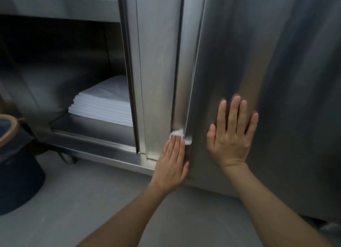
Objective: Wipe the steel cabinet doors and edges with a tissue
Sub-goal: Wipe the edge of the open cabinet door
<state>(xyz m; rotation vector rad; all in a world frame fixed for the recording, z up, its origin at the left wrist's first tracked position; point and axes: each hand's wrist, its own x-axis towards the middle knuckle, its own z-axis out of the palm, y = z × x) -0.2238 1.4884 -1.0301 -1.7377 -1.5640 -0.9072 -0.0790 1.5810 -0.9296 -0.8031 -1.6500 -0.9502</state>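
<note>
A steel cabinet fills the view, its right door (267, 71) shut and broad. Along that door's left side runs a recessed vertical edge strip (181, 80). My left hand (172, 161) lies with straight fingers near the bottom of this strip and presses a small white tissue (177, 133) against it; only the tissue's top shows above the fingertips. My right hand (231, 132) rests flat on the right door, fingers spread and straight, holding nothing. A narrower steel panel (156, 80) stands just left of the strip.
The cabinet's left side is open, with a stack of folded white sheets (103, 102) on its lower shelf (88, 125). A dark blue bin with a tan rim (16, 165) stands on the grey floor (92, 200) at the left.
</note>
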